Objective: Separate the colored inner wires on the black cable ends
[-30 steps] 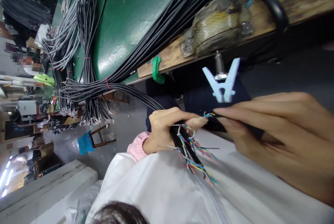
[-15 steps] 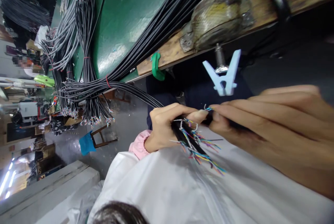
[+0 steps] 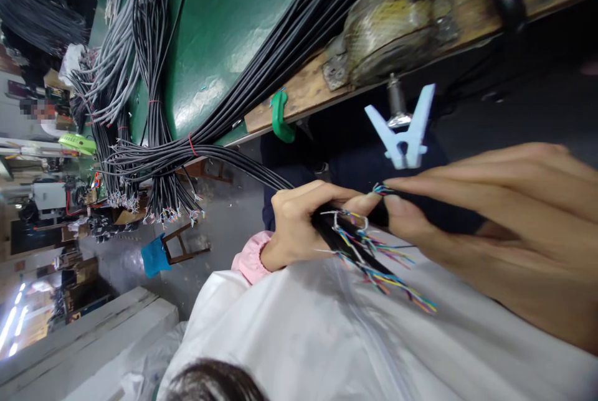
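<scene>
Fingers of my left hand [image 3: 299,220] closed round a sheaf of black cables [image 3: 261,167], just past the table [image 3: 210,33] edge, over my lap; the grip seems meant to hold the stripped ends together, all facing my other side. Left thumb and forefinger reach forward to one small tuft of coloured wires [image 3: 382,189]. My right hand [image 3: 486,220] meets it there, thumb and forefinger nipped together on the tuft, remaining fingers stretched alongside; a two-sided pinch probably steadies strands this thin. Loose wire ends [image 3: 397,281] splay below, above my white garment [image 3: 280,320], out from under the pinch. Sheaf runs back through a red tie [image 3: 192,144] on the main bundle, which likely stops the lengths straying; it lies across a second black bundle [image 3: 153,77]. Light blue clip [image 3: 418,127] near my fingertips, its arms spread in a V, carried on a metal shaft from a taped housing [image 3: 395,21] on the wooden board [image 3: 303,96]; near enough to reach easily, I judge. Green clamp [image 3: 281,117] grips the board's edge.
</scene>
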